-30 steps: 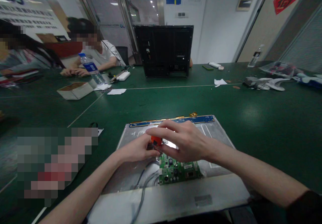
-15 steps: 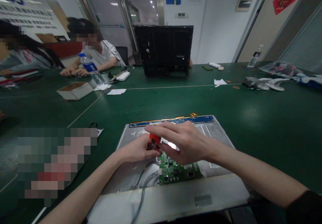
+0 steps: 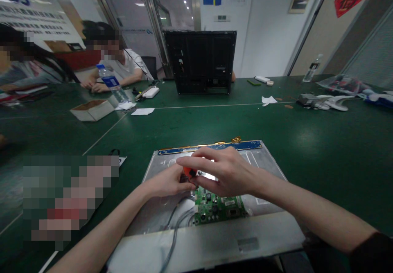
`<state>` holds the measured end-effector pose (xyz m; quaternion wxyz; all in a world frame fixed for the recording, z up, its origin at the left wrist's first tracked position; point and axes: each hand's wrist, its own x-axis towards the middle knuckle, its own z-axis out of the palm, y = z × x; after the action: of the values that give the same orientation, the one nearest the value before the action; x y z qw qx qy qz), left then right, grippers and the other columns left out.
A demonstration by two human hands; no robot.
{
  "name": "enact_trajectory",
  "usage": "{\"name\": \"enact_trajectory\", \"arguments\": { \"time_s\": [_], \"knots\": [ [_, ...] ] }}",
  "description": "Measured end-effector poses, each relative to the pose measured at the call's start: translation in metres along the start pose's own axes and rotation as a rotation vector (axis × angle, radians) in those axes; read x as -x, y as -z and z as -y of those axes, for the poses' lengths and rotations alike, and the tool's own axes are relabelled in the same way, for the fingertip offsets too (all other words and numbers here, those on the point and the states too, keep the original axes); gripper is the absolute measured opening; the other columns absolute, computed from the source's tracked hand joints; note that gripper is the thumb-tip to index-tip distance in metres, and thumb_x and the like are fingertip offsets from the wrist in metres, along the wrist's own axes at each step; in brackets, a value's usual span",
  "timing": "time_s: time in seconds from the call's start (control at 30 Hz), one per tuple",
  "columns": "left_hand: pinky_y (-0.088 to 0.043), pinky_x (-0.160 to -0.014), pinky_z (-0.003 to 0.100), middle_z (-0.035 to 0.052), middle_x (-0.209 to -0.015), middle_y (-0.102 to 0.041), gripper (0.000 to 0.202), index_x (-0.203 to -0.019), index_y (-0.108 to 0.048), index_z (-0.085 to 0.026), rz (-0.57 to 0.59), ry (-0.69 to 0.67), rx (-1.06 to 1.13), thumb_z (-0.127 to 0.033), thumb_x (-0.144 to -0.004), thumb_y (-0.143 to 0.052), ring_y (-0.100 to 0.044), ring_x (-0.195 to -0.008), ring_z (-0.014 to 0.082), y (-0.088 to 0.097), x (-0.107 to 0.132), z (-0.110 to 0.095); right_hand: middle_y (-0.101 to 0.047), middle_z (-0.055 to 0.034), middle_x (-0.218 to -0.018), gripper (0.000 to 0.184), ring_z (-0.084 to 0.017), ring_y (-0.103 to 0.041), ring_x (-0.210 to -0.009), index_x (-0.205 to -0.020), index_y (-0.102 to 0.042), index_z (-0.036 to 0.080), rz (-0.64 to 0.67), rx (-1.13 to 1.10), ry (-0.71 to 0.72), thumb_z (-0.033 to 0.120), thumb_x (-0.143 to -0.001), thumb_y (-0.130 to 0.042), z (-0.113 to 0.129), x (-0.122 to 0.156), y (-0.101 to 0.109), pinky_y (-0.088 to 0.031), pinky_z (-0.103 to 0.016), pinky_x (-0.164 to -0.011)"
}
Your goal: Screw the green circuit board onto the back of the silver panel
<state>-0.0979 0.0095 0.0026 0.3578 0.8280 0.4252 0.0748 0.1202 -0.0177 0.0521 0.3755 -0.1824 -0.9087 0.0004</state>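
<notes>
Holds an orange tool (image 3: 188,172) over a metal panel (image 3: 150,215), just beyond a green circuit board (image 3: 215,208). Has the right hand (image 3: 229,172) over it with fingers (image 3: 201,162) curled loosely around the handle, index across the top, thumb at the near side. Has the left hand (image 3: 166,181) beside it, gathered about the lower part, with exact grip too hidden to tell. Blocks sight of the tool's tip with both hands. Shows a blue strip board (image 3: 245,145) along the panel's far edge and grey cables (image 3: 175,230) at the near left. Farther out on the green table (image 3: 184,125), shows an open white box (image 3: 101,112), brown inside with contents unclear, near a blue-capped bottle (image 3: 113,84); at right, a clear plastic bag (image 3: 344,85) around dark and reddish things; at the far side, an upright black screen casing (image 3: 199,60)
</notes>
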Motion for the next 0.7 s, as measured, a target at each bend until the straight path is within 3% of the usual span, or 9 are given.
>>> {"name": "enact_trajectory", "arguments": {
  "time_s": [0.23, 0.5, 0.7],
  "knots": [
    [-0.049, -0.072, 0.030, 0.0054, -0.090, -0.067, 0.028, -0.092, -0.061, -0.016, -0.017, -0.019, -0.035, -0.037, -0.073, -0.057, -0.062, -0.083, 0.0229, 0.001, -0.001, -0.002, -0.062, -0.0067, -0.122, 0.043, -0.012, -0.060, -0.101, -0.132, -0.044, 0.015, -0.010, -0.027, 0.012, 0.014, -0.089, -0.047, 0.001, -0.001, 0.001, -0.048, -0.022, -0.069],
    [-0.051, -0.072, 0.029, 0.0032, -0.089, -0.065, 0.031, -0.095, -0.059, -0.016, -0.014, 0.028, 0.035, -0.037, -0.072, -0.058, -0.062, -0.083, 0.0224, 0.000, 0.000, -0.003, -0.063, -0.0053, -0.109, 0.038, -0.011, -0.059, -0.088, -0.129, -0.044, 0.017, 0.003, -0.022, 0.004, 0.019, -0.091, -0.046, 0.001, -0.001, 0.000, -0.043, -0.022, -0.060],
    [-0.049, -0.075, 0.029, 0.0041, -0.096, -0.066, 0.028, -0.095, -0.061, -0.016, -0.010, -0.018, 0.080, -0.033, -0.072, -0.060, -0.061, -0.089, 0.0251, 0.003, 0.000, -0.010, -0.060, -0.0026, -0.103, 0.031, -0.010, -0.056, -0.077, -0.123, -0.048, 0.022, -0.002, -0.012, 0.011, 0.024, -0.092, -0.048, 0.000, 0.000, -0.001, -0.038, -0.022, -0.054]
  ]
}}
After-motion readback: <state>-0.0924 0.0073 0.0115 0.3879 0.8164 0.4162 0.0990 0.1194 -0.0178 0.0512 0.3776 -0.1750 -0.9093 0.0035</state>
